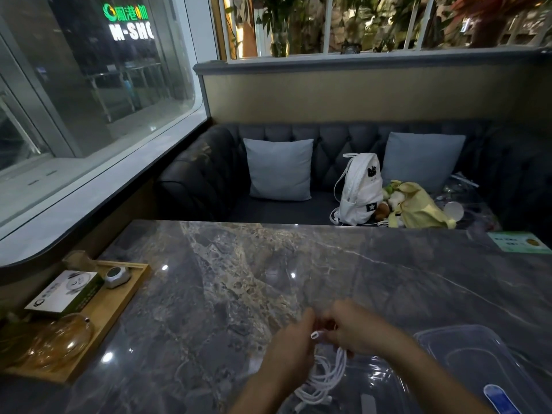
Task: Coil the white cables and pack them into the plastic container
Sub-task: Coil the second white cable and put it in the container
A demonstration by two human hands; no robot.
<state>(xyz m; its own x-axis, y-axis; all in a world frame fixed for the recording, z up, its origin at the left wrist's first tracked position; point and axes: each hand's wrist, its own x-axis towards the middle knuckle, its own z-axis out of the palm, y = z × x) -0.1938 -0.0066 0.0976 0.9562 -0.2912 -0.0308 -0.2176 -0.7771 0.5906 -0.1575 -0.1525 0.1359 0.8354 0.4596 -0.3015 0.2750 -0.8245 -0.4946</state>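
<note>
Marble table [239, 279], mid-coil: your left hand [291, 351] and right hand [355, 333] both pinch the white cable [325, 375], loops dangling over the clear container [379, 383]. Probably finish wrapping, then drop it in.

grey marble table [268, 264], glossy, light spots reflected. dark tufted sofa [209, 174] behind its far edge, two pale blue cushions [280, 168]. curved window [89, 85] left, neon sign [128, 22] outside. glazed partition [373, 25] above sofa, plants behind.

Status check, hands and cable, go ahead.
Both hands, left hand and right hand, gripping white cable. Loops dangling over clear container. Nothing blocking.
</note>
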